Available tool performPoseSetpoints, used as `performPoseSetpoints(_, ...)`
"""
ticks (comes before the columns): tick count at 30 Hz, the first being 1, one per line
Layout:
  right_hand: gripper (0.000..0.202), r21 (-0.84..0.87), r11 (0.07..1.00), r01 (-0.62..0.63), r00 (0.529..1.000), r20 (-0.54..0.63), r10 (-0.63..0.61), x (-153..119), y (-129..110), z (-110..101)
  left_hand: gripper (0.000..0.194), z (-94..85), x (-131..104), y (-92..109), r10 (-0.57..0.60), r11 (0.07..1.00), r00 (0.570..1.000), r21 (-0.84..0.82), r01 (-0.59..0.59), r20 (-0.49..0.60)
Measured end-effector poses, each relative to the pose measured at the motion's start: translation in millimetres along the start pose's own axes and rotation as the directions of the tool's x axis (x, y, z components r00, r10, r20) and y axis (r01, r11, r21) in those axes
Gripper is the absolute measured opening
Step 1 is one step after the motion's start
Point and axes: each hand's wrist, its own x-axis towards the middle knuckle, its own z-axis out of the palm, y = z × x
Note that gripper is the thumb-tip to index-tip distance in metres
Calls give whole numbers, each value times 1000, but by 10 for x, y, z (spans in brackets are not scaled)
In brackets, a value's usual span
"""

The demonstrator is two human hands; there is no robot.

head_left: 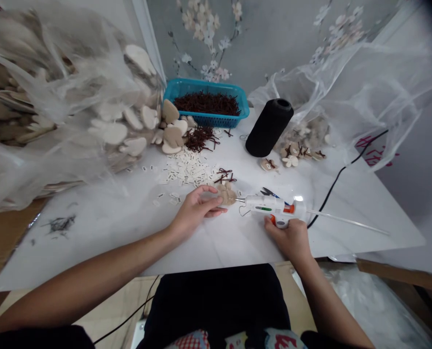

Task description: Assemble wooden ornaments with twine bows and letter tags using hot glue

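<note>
My left hand (201, 206) pinches a beige felt piece (226, 193) with a flower-like outline between thumb and fingers. A white hot glue gun (264, 203) with an orange trigger is gripped in my right hand (290, 237). Its metal nozzle touches or nearly touches the felt's right edge; which of the two I cannot tell. From the back of the gun sticks a long clear glue stick (350, 222). Just beyond my left hand lie a few small brown bows (223, 174) and a spread of tiny white labels (190, 167). Behind the gun lie blue-handled snips (269, 192).
A blue basket (247, 109) of brown bows stands at the back. Right of it are a black thread cone (270, 127) and bow-trimmed felt pieces (298, 151). Plastic bags (88, 72) of felt shapes crowd the left. A black cord (334, 186) crosses the right side.
</note>
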Motion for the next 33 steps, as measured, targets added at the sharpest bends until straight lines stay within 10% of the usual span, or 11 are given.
performPoseSetpoints(33,49,5,1000,3,1000,-27,-3,-3,35,-20,40,-4,19,0,12,999,1000,-32,-11,20)
